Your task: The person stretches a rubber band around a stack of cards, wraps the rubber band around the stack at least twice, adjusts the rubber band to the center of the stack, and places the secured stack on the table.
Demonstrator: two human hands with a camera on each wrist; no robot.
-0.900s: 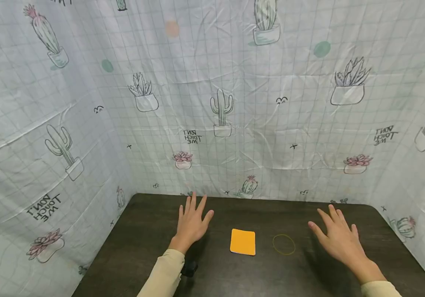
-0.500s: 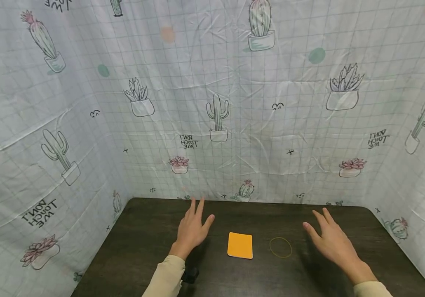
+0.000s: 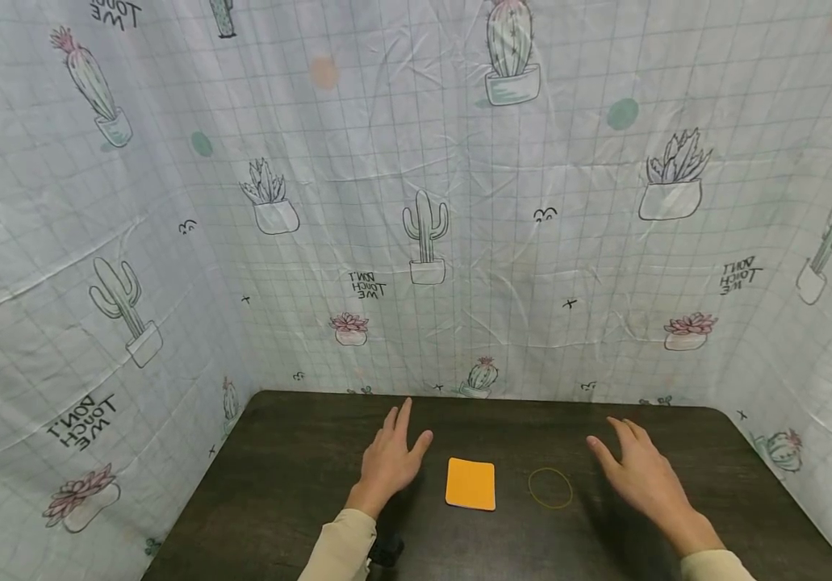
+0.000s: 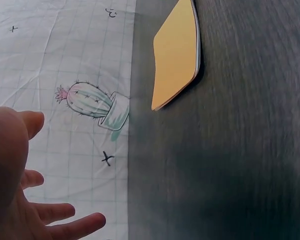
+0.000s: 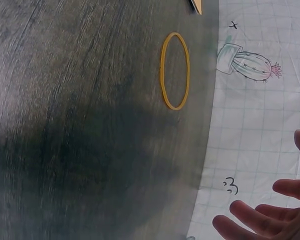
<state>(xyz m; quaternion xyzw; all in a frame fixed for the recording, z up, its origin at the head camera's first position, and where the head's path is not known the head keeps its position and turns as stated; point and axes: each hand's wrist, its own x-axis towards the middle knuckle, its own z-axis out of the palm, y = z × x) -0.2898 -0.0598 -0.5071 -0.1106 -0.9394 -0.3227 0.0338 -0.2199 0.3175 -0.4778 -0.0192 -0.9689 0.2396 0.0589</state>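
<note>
An orange square pad with rounded corners (image 3: 470, 484), thin and layered at its edge, lies flat on the dark table. To its right is a thin yellow rubber band (image 3: 550, 507), spread in a loop; the right wrist view shows the rubber band (image 5: 163, 75) closer. My left hand (image 3: 389, 460) hovers left of the pad, fingers extended and thumb apart, holding nothing. On the other side, my right hand (image 3: 641, 476) hovers right of the rubber band with relaxed, spread fingers and nothing in them. In the left wrist view the orange pad (image 4: 177, 52) shows beyond the thumb.
The dark wooden table (image 3: 299, 484) ends at a white curtain (image 3: 357, 177) printed with cacti, which surrounds it at the back and both sides. A small black object (image 3: 386, 550) shows at the left wrist.
My left hand has moved right, nearer the orange pad. My right hand has shifted slightly left toward the rubber band. The head view has tilted a little; pad and band lie as before.
</note>
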